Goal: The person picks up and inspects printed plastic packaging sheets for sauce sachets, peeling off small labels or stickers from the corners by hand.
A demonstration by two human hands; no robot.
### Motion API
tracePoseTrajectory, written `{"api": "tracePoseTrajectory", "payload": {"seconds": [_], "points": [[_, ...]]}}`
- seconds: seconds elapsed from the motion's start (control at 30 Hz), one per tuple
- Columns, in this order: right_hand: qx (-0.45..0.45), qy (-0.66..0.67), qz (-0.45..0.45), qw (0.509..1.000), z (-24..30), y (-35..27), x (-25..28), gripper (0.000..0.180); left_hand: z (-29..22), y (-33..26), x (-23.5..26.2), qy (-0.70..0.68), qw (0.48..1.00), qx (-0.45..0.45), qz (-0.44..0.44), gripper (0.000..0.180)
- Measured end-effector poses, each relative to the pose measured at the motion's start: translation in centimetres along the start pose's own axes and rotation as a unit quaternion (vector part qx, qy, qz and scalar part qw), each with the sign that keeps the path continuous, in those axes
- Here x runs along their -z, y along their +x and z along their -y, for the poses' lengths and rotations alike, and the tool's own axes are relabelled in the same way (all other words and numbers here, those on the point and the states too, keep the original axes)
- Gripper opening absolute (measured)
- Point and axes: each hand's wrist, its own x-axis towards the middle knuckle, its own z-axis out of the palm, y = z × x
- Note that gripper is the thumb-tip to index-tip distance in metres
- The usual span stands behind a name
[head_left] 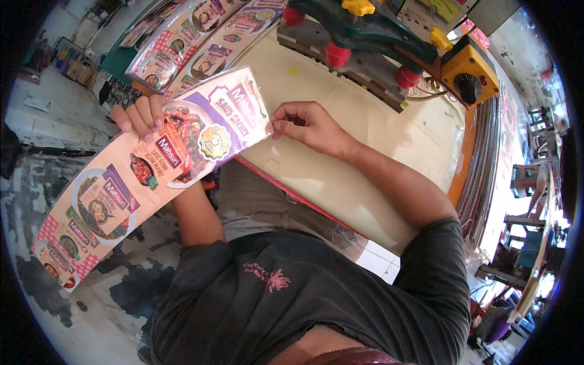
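Printed food banner (141,176) is held aslant, its top end over the worktable (365,201). Judged light, flexible, slick and crease-prone; edges suit gripping. Left hand (141,118) curls its fingers over the long edge, thumb hidden. Right hand (313,131) pinches at the top corner, forearm angled across the table; exact contact unclear.

Bright light glares at far right (washed white); soft shadows mark the cream tabletop (328,194); edges bow
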Motion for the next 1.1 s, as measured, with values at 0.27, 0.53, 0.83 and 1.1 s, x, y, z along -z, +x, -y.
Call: {"api": "tracePoseTrajectory", "payload": {"seconds": [0.27, 0.53, 0.83, 1.1], "points": [[0.011, -0.019, 0.01, 1.0, -0.1, 0.2, 0.2, 0.02, -0.1, 0.0, -0.2, -0.016, 1.0, 0.007, -0.014, 0.014], [0.009, -0.025, 0.019, 0.999, 0.1, 0.2, 0.4, 0.021, -0.3, 0.4, 0.0, -0.003, 1.0, 0.004, -0.006, 0.015], [0.035, -0.041, 0.007, 0.999, -0.4, 0.4, 0.4, 0.019, -0.1, 0.6, 0.2, -0.028, 0.999, 0.025, 0.027, 0.016], [0.082, -0.262, -0.047, 0.96, 1.8, 0.3, 0.0, 0.015, 0.0, -0.2, -1.0, -0.003, 0.999, 0.022, -0.033, 0.019]]}}
